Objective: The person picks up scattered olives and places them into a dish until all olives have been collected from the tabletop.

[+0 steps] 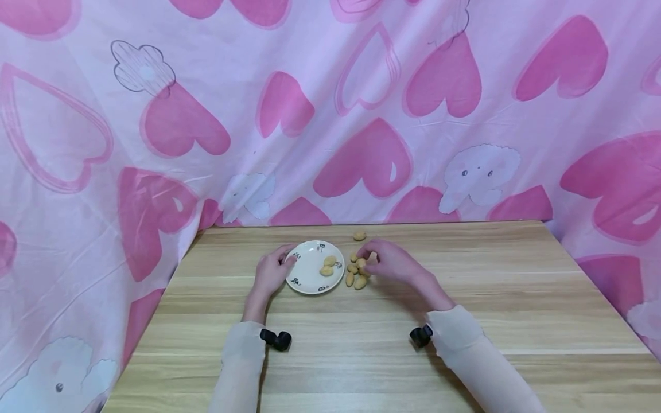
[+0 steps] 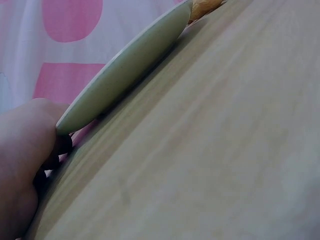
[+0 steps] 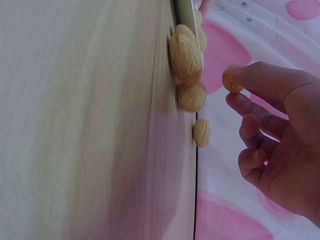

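My left hand (image 1: pixel 272 272) grips the left rim of a small white plate (image 1: pixel 308 281) with dark printed marks, thumb at the edge. In the left wrist view the plate's underside (image 2: pixel 130 75) shows, and the left hand (image 2: pixel 25 155) is at its near edge. A few tan nuts in the shell (image 1: pixel 327 271) lie on the plate's right side. Just right of the plate, my right hand (image 1: pixel 389 263) is over a loose pile of nuts (image 1: pixel 360 283). It pinches one nut (image 3: pixel 231 82) between thumb and forefinger, held off the table in the right wrist view; the other fingers curl loosely.
One lone nut (image 1: pixel 359 236) lies behind the pile, near the table's back edge. The wooden table (image 1: pixel 351 367) meets a pink-and-white heart-patterned cloth (image 1: pixel 361 155) at the back and sides. Small black cameras (image 1: pixel 279 341) sit on both wrists.
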